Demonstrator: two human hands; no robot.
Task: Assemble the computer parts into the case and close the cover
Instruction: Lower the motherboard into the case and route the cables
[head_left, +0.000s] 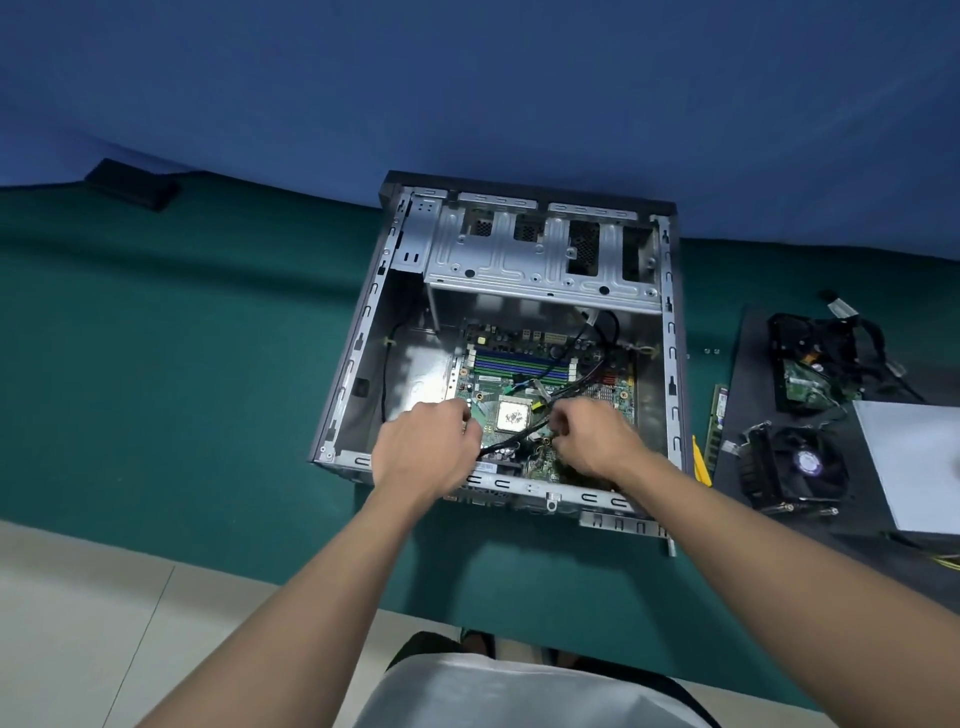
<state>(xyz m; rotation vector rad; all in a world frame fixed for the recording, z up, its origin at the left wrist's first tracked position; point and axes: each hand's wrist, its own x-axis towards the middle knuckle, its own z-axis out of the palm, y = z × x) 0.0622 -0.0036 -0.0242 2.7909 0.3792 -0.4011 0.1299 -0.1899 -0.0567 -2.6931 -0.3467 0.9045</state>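
An open grey computer case (358, 332) lies on the green table. A green motherboard (519, 374) sits in its floor, with a square silver CPU (513, 414) in the middle and black cables (576, 387) running across it. My left hand (428, 441) is inside the case at the board's near-left edge, fingers curled down; what they hold is hidden. My right hand (592, 436) is at the board's near-right side, fingers curled close to a black cable. Whether it pinches the cable cannot be made out.
To the right, a black mat (748, 374) carries a CPU cooler with fan (795, 467), a hard drive with cables (810, 364) and a silver box (914, 462). A RAM stick (716, 421) lies between case and mat. A black object (132, 184) sits far left.
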